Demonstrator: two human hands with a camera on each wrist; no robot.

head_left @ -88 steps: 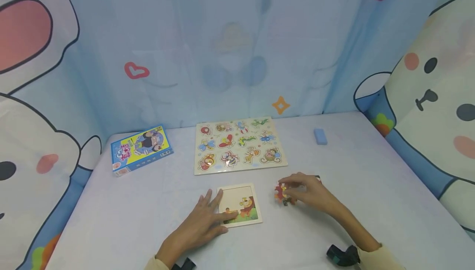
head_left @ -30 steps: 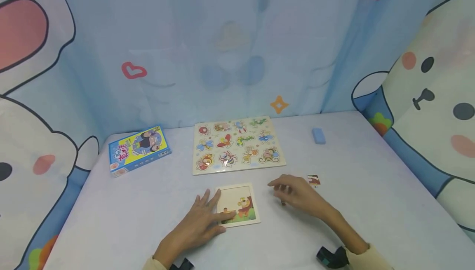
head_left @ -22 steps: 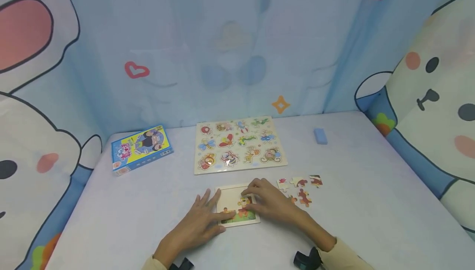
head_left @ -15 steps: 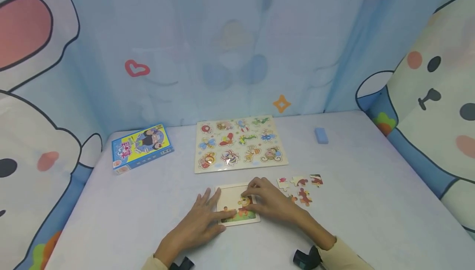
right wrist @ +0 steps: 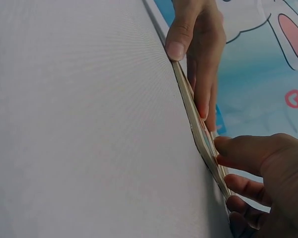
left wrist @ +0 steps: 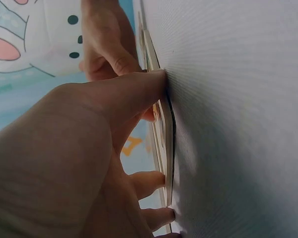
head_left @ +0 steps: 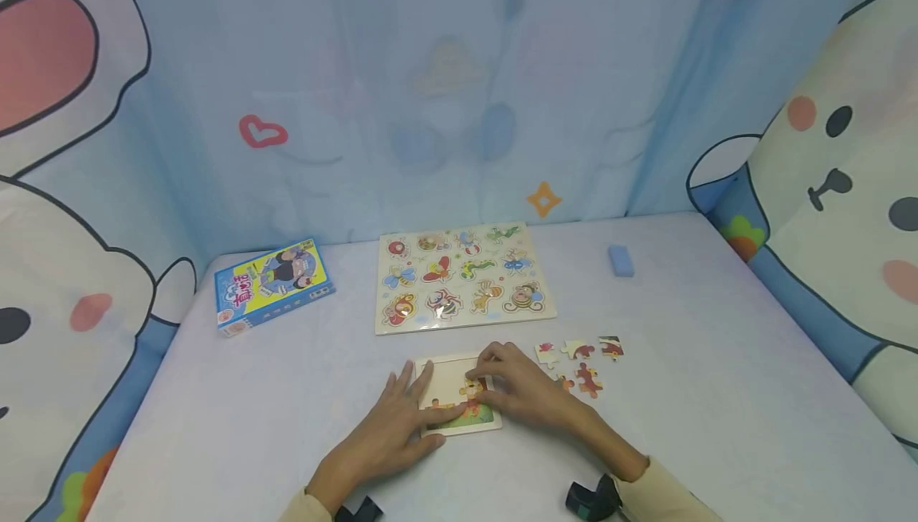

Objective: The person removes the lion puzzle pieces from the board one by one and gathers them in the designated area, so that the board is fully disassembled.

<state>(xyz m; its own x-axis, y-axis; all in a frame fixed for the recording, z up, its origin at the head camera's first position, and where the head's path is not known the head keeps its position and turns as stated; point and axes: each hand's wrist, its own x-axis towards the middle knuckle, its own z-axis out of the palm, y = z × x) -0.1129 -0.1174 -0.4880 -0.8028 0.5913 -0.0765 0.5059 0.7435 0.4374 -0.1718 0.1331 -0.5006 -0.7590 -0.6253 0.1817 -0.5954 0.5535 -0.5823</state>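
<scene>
A small wooden puzzle tray [head_left: 446, 362] lies flat on the table, its lower part filled with a colourful picture; bare wood shows above. My left hand [head_left: 390, 426] rests spread over the tray's left side, index finger extended across the picture, thumb at the near edge. At the tray's right side, my right hand [head_left: 527, 390] pinches a piece with a yellow animal face [head_left: 471, 389] between thumb and fingers, low in the tray. The left wrist view shows my left thumb [left wrist: 139, 91] against the tray's edge [left wrist: 168, 144]. My right fingers partly hide the pieces.
Several loose puzzle pieces [head_left: 588, 379] lie just beyond my right hand. Behind the tray is a large board with animal pictures [head_left: 466, 327]. A blue and yellow box [head_left: 276, 287] stands at the back left, a small blue block [head_left: 621, 261] at the back right.
My right hand has moved left from the loose pieces to the tray, uncovering them. My left hand has shifted slightly right, its index finger reaching farther over the picture.
</scene>
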